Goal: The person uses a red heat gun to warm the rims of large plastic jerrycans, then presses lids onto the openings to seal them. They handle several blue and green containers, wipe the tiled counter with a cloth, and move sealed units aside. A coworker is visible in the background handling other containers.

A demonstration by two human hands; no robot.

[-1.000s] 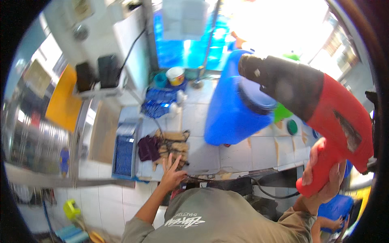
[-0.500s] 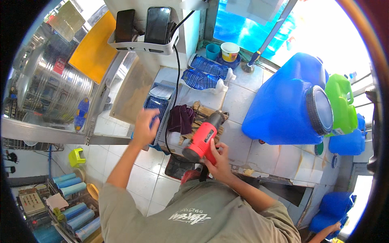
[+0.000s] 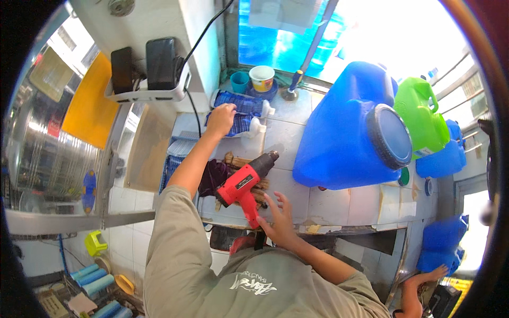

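Observation:
A red heat gun [image 3: 241, 186] with a black nozzle lies over a stack of wooden slats [image 3: 239, 160] on the tiled counter, its handle toward me. Beside the handle my right hand [image 3: 278, 222] is open, fingers spread, the thumb at or very near the handle. My left hand [image 3: 220, 121] reaches far forward over two blue patterned packs [image 3: 245, 123] with white ends. Its fingers are curled together at the packs; what they hold, if anything, is hidden. Dark purple cloth [image 3: 211, 177] lies left of the heat gun, partly behind my left forearm.
A big blue drum [image 3: 339, 132] with a black-rimmed lid stands right, a green jerrycan [image 3: 419, 114] beyond it. Cups and a white tub [image 3: 262, 78] stand at the back. A black cable [image 3: 194, 114] hangs from a phone holder [image 3: 154, 94]. Another person's arm [image 3: 419, 286] shows lower right.
My left hand has moved forward and right from beside the blue basket to the packs. My right hand has loosened from the heat gun, which now rests on the slats. The view has shifted.

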